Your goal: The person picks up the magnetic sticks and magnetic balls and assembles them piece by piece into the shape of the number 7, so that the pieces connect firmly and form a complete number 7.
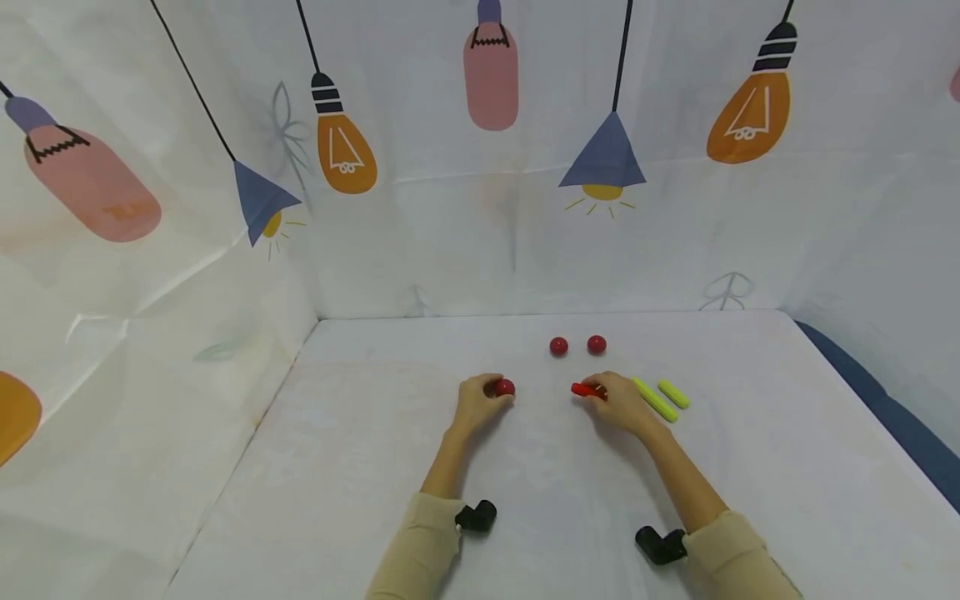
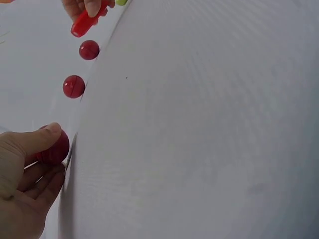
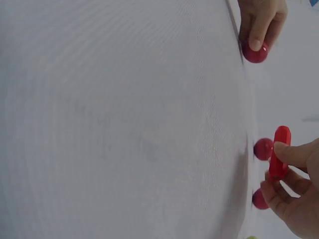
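Mid-frame, red ball (image 1: pixel 506 387) is pinched by left hand (image 1: pixel 476 405), red stick (image 1: pixel 582 389) by right hand (image 1: pixel 622 403); upper balls (image 1: pixel 558 347), rightward yellow sticks (image 1: pixel 656 401): 2 each.

the left grip (image 1: pixel 476 404) holds a ball (image 1: pixel 505 387), left of the right grip (image 1: pixel 621 402) and its bar (image 1: pixel 582 389). on the worktop (image 1: pixel 555 517), two other balls (image 1: pixel 558 347) lie behind the bar; two sticks (image 1: pixel 656 400) lie just right of the right grip.

Glossy red ball (image 1: pixel 507 387) in left hand (image 1: pixel 475 405), short bright-red stick (image 1: pixel 582 389), tip leftward, in right hand (image 1: pixel 622 403)
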`<state>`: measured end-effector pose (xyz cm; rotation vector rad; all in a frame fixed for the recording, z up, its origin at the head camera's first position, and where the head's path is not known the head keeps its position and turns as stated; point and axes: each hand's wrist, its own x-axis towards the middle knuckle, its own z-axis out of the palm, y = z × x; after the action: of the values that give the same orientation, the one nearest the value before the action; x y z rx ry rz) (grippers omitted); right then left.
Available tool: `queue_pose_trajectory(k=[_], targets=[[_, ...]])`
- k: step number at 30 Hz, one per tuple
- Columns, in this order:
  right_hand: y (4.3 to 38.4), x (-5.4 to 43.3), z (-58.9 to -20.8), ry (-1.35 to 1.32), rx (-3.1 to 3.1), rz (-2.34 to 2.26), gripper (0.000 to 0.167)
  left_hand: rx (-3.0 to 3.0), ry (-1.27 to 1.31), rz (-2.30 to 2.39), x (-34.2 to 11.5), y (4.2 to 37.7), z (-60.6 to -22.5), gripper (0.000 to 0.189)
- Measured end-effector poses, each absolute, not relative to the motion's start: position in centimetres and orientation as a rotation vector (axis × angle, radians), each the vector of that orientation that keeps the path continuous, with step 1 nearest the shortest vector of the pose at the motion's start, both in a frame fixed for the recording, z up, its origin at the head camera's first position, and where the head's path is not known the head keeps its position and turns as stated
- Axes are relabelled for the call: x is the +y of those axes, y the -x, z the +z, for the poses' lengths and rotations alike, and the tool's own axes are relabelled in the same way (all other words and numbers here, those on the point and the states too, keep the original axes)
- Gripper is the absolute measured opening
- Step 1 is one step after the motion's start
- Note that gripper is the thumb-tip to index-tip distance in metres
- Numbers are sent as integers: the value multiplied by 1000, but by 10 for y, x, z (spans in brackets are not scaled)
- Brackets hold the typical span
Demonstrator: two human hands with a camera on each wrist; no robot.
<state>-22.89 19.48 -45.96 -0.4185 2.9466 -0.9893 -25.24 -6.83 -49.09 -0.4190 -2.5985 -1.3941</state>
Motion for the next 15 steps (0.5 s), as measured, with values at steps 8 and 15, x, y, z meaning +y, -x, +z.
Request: queue_pose_trajectory(k=[8,15], targets=[[238,176,-461,455,2909,-1040,29,-2591,409,-1406,-62,253,-494,38],[246,165,-465,470,2877,-1056,29,-2566,398,-1499,-58,255,-498,38]])
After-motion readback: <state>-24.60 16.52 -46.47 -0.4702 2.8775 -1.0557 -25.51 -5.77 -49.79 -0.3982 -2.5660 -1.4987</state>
